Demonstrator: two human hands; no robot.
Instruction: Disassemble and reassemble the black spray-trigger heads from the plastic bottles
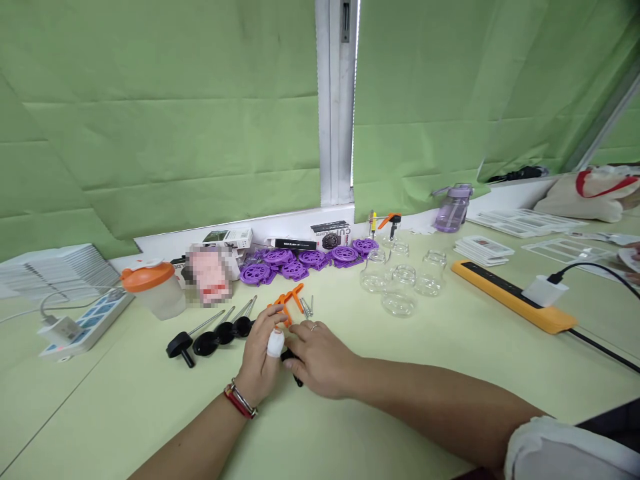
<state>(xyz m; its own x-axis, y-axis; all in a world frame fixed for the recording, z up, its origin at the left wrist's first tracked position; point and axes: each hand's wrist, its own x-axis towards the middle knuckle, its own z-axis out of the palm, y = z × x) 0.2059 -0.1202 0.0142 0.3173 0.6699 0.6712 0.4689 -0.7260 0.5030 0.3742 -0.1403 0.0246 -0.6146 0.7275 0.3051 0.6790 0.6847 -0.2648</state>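
My left hand (263, 353), with a white wrap on one finger and bracelets at the wrist, reaches over the table beside the orange plastic parts (287, 303). Its fingers are extended and held near one another, and what lies under them is hidden. My right hand (320, 357), wearing a ring, has its fingers curled over a slim black piece (299, 381) that sticks out below the thumb. Left of my hands lie several black round parts with metal rods (206, 343). Small metal rods (307, 307) rest just beyond my right hand's fingers.
Purple wheel-like parts (294, 269) line the back. Clear glass jars (399, 303) stand right of centre, an orange power strip (510, 297) farther right. An orange-lidded cup (163, 300) and white power strip (95, 327) sit left. A person's hand (634, 277) shows at the right edge.
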